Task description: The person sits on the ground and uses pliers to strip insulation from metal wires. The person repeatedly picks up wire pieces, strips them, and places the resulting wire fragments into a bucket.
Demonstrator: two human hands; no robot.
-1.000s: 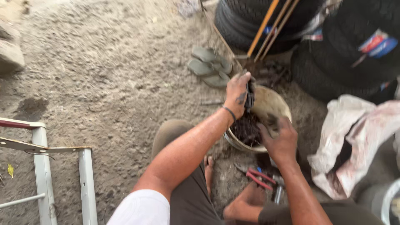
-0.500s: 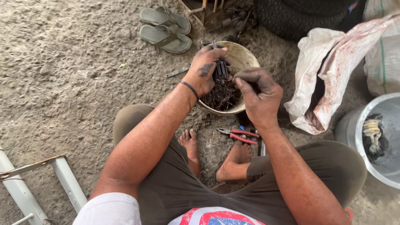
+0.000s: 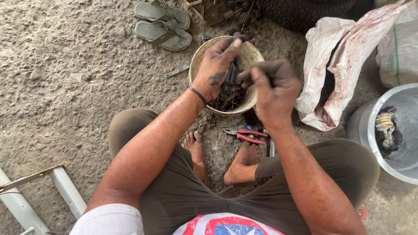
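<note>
You are squatting on the rough concrete floor (image 3: 65, 87) with the work set between your knees, so both arms reach it without stretching. To the right, a stained white sack (image 3: 344, 56) slumps open beside a grey bucket (image 3: 370, 130) holding coiled odds and ends, both near enough to reach without rising. Straight ahead, just beyond your feet, sits the round tan basin (image 3: 250, 54) of dark tangled scrap, which catches whatever drops from your hands. Your left hand (image 3: 217, 67) hovers over it, fingers wrapped around a dark bundle of wire-like pieces (image 3: 232, 74) held upright above the heap. Your right hand (image 3: 274, 89) is curled shut close beside the bundle, seemingly pinching one strand, though the knuckles hide what it grips. A pair of sandals (image 3: 163, 24) lies far left, kicked clear, and red-handled pliers (image 3: 244, 135) rest by your toes, within easy reach.
</note>
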